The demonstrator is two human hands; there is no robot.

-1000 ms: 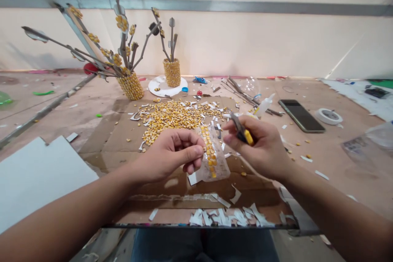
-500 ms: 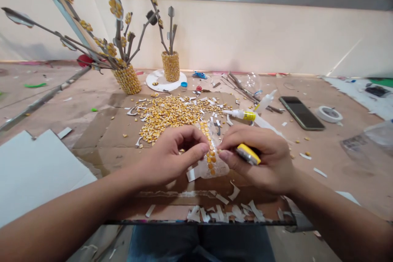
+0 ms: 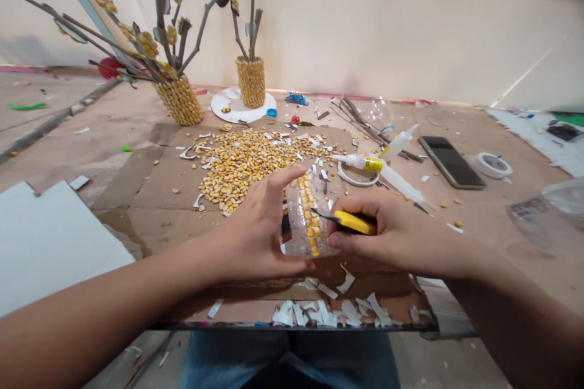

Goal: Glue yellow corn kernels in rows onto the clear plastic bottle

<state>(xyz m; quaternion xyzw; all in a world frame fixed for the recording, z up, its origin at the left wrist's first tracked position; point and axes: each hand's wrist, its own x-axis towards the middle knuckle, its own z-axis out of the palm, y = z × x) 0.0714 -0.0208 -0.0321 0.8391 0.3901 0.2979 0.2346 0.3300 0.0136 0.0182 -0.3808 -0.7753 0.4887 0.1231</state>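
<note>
My left hand [image 3: 260, 231] curls round a clear plastic container [image 3: 305, 219] that carries a glued column of corn kernels, with thumb below and forefinger stretched over the top. My right hand [image 3: 392, 234] is closed on a yellow-handled cutter [image 3: 353, 222], its dark tip against the container's right side. Both hands rest low over a sheet of brown cardboard [image 3: 155, 194]. A pile of loose corn kernels [image 3: 241, 161] lies just beyond the left hand.
A glue tube [image 3: 365, 163] and a ring lie right of the pile. A phone [image 3: 451, 161] and tape roll [image 3: 491, 165] sit further right. Two corn-covered vases with twigs, a larger one [image 3: 180, 100] and a smaller one [image 3: 250, 82], stand at the back. White card [image 3: 50, 243] lies left; paper scraps [image 3: 328, 310] line the near edge.
My hands dropped lower onto the cardboard. The left hand shifted from pinching the container to wrapping round it, and the right hand brought the cutter's tip against it.
</note>
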